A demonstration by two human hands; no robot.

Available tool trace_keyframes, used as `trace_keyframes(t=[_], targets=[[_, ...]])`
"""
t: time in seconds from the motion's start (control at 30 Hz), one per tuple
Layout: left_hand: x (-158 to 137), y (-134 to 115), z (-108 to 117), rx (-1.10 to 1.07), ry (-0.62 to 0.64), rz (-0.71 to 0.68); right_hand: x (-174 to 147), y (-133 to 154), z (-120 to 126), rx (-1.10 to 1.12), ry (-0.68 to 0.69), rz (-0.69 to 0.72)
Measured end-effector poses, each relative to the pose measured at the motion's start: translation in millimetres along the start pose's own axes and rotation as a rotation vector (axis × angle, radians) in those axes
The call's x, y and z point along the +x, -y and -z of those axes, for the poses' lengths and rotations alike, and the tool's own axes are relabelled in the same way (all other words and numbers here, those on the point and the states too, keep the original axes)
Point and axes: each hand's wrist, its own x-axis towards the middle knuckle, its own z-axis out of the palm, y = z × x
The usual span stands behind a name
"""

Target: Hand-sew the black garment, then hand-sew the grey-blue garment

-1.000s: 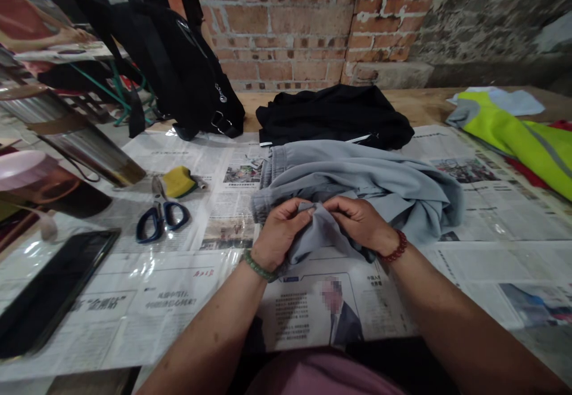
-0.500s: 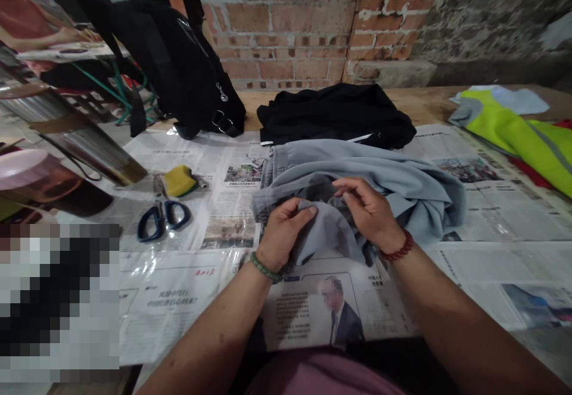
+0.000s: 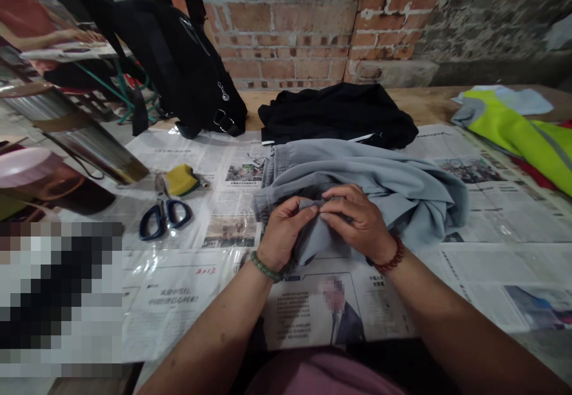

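Observation:
Grey trousers with a gathered elastic waistband lie bunched on the newspaper in front of me. My left hand, with a green bead bracelet, pinches a fold of their cloth between thumb and fingers. Close against it, my right hand, wearing a red bead bracelet, is closed in a pinch. Its thumb and forefinger meet the cloth's edge at my left thumb tip. Whatever sits between those right fingertips is too small to make out. Part of the fold hangs below both hands.
Blue-handled scissors lie to the left beside a yellow sponge-like piece. Farther left are a steel flask and a pink-lidded jar. Behind are a black backpack and black folded clothing. A hi-vis garment lies right.
My right hand has moved left and its fingers have closed to a pinch beside my left thumb. My left hand keeps its hold on the cloth.

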Motion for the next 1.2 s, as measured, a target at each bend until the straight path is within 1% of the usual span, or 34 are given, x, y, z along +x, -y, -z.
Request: trace_keyframes(t=[0.07, 0.13, 0.3, 0.4, 0.53, 0.6, 0.67, 0.77, 0.87, 0.97, 1.03, 1.13, 1.2], targets=[[0, 1, 0, -0.011, 0.007, 0.006, 0, 0, -1, 0.075, -0.024, -0.068], [1, 1, 1, -0.017, 0.026, 0.015, -1, -1, -2, 0.208, -0.06, -0.165], [1, 1, 1, 0.002, 0.073, -0.014, 0, -9, -8, 0.591, -0.23, -0.423], [2, 0, 1, 0.052, 0.067, -0.04, 1, -17, -6, 0.755, -0.305, -0.519], [3, -1, 3, 0.084, 0.044, -0.049, 5, -28, 8, 0.858, -0.386, -0.522], [4, -1, 5, 0.05, 0.046, -0.022, 7, -30, 14, 0.867, -0.378, -0.524], [4, -2, 7, 0.024, 0.06, 0.016, 8, -30, 18, 0.873, -0.341, -0.544], [4, -4, 9, 0.016, 0.07, 0.051, 8, -30, 22, 0.955, -0.316, -0.588], [3, -6, 10, 0.005, 0.053, 0.056, 7, -35, 27, 1.063, -0.326, -0.645], [3, -7, 9, -0.008, 0.043, 0.063, 7, -42, 33, 1.104, -0.372, -0.679], [3, -7, 9, -0.012, 0.042, 0.065, 8, -45, 36, 1.118, -0.416, -0.63], [3, -8, 9, -0.015, 0.041, 0.056, 10, -44, 40, 1.106, -0.494, -0.513], [3, -8, 10, -0.018, 0.043, 0.051, 11, -42, 42, 1.078, -0.56, -0.475]])
